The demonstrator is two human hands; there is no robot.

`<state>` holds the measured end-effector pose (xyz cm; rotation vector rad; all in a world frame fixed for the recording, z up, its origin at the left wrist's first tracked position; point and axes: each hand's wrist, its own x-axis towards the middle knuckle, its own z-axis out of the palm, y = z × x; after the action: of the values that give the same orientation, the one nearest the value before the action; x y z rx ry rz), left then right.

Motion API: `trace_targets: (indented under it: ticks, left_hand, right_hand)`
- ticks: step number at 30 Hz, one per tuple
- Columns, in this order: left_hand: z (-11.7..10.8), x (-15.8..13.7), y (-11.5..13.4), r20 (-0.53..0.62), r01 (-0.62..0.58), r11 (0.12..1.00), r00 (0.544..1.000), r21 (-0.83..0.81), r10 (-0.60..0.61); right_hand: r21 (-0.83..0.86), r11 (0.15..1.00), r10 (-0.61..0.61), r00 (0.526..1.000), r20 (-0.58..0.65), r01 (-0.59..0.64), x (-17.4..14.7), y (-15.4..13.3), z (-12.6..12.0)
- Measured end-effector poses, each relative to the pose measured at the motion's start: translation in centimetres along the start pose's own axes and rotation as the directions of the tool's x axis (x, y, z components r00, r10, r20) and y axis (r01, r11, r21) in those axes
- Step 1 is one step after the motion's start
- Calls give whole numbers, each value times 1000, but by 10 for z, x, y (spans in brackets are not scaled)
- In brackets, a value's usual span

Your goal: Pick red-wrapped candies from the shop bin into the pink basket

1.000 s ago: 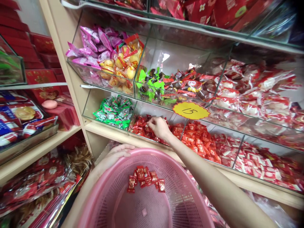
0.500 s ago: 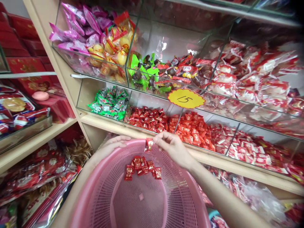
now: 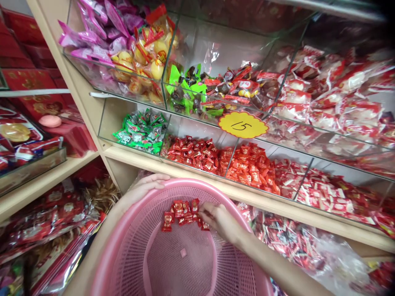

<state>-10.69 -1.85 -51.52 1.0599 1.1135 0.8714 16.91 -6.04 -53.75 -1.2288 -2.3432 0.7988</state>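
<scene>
A pink perforated plastic basket stands below the shelf, its far rim close to the shelf edge. My left hand is closed over its far left rim. Several red-wrapped candies lie in a small cluster inside, toward the far wall. Reaching into the basket, my right hand has its fingers pinched together at the right side of this cluster. A red-wrapped candy is at its fingertips, and the hand partly covers the candies at the right.
Above the basket, glass bins hold green-wrapped candies, dark red candies, orange-red candies and red-and-white candies. A yellow price tag hangs on the upper bin. Bagged goods lie under the shelf at right.
My right hand has moved down from the far rim into the basket, bringing a red-wrapped candy to the cluster. My left hand stays on the rim.
</scene>
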Motion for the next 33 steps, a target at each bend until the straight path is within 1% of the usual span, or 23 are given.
trace_targets:
  ticks: [3, 6, 10, 15, 17, 19, 21, 23, 25, 27, 29, 31, 33]
  left_hand:
    - [1, -2, 0, 16, -2, 1000, 1000, -20, 2]
    - [3, -3, 2, 20, 2, 999, 1000, -48, -1]
    - [3, -2, 3, 4, 4, 999, 1000, -33, -4]
    - [2, -2, 2, 1, -3, 1000, 1000, -26, 3]
    - [2, -3, 2, 2, -23, 1000, 1000, -15, 23]
    - [3, -3, 2, -2, -43, 999, 999, 3, 43]
    - [3, -2, 2, 12, -47, 999, 999, -6, 47]
    - [3, 0, 1, 27, -38, 999, 999, -17, 39]
    - [2, 2, -1, 39, -33, 999, 999, -16, 34]
    - [0, 3, -3, 39, -40, 999, 998, -3, 41]
    - [-3, 4, -5, 46, -58, 998, 997, -4, 58]
    - [-5, 3, -5, 44, -71, 997, 996, -15, 72]
    - [-6, 2, -5, 40, -70, 997, 997, -40, 72]
  right_hand:
    - [-138, 989, -49, 999, 25, 52, -1, 1, 1]
    - [-190, 981, -36, 999, 33, 42, -1, 2, 3]
    - [-259, 965, -13, 998, 63, 29, 0, 1, 6]
    - [-366, 928, -31, 996, 87, 61, 2, -3, 4]
    - [-396, 912, -73, 993, 89, 103, 4, -11, -4]
    - [-398, 904, -143, 987, 68, 159, 10, -23, -19]
    - [-378, 905, -211, 977, -1, 195, 23, -39, -37]
    - [-348, 917, -246, 962, -114, 193, 45, -52, -56]
    - [-325, 934, -235, 941, -243, 150, 73, -60, -73]
    - [-333, 942, -166, 919, -357, 41, 105, -61, -84]
    - [-336, 928, 3, 907, -421, -160, 134, -58, -89]
    - [-333, 879, 164, 872, -461, -341, 158, -53, -89]
    - [-327, 838, 246, 838, -487, -436, 173, -49, -85]
